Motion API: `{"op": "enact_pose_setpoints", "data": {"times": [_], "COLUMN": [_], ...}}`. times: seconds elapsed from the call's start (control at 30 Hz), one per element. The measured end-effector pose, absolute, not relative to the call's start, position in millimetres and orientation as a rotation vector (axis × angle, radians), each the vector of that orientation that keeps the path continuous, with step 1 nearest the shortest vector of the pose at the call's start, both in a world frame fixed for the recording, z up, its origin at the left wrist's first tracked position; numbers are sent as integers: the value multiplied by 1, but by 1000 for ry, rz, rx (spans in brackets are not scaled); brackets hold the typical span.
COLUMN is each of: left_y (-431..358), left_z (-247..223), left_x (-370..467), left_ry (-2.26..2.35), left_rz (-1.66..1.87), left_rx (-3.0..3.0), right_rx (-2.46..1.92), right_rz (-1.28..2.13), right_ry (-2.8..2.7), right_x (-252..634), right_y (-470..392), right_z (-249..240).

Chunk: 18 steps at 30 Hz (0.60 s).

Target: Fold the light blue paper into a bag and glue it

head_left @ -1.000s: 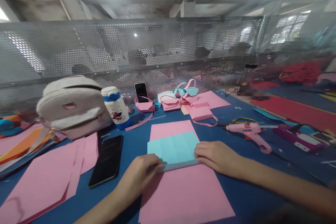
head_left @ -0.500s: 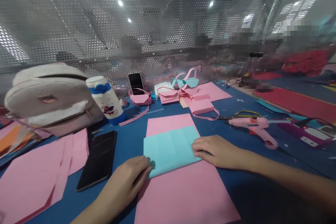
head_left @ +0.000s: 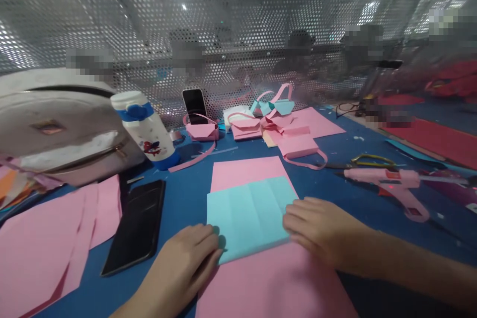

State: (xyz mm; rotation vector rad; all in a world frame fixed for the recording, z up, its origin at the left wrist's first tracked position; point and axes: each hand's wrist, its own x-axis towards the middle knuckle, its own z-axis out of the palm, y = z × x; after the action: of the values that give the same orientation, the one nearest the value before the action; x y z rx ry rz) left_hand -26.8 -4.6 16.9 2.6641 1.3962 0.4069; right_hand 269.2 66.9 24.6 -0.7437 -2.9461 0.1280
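Observation:
A folded light-blue paper (head_left: pixel 249 216) with several crease lines lies across a larger pink sheet (head_left: pixel 261 283) on the blue table. At its lower left corner, my left hand (head_left: pixel 190 256) has its fingers closed on the edge, the thumb along the near side. My right hand (head_left: pixel 322 228) grips the right edge, its fingers bent together over the paper; the thumb is hidden. Pink paper shows beyond and in front of the blue piece.
Left are a black phone (head_left: pixel 136 228), pink sheets (head_left: pixel 44 243), a bottle (head_left: pixel 147 131) and a backpack (head_left: pixel 63 129). Small paper bags (head_left: pixel 298 141) stand at the back near another phone (head_left: pixel 194 105). A pink glue gun (head_left: pixel 391 181) and yellow-handled scissors (head_left: pixel 372 160) lie right.
The camera view has tilted down and come closer. Both hands still hold the blue paper at its sides; my right hand's fingers have shifted slightly toward its near edge.

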Motion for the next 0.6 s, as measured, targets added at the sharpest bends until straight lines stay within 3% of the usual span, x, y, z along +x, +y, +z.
{"op": "enact_pose_setpoints", "data": {"times": [0.2,0.6], "left_y": [-2,-1], "left_z": [13,10], "left_x": [-14,-12], "left_ry": [1395,1365], "left_rz": [427,475], "left_rx": [2667,2676], "right_rx": [-516,-631], "right_rz": [-45,276], "right_ry": [-2840,-2908], "right_x": [238,220], "right_y": [62,71], "right_z": [6,14]}}
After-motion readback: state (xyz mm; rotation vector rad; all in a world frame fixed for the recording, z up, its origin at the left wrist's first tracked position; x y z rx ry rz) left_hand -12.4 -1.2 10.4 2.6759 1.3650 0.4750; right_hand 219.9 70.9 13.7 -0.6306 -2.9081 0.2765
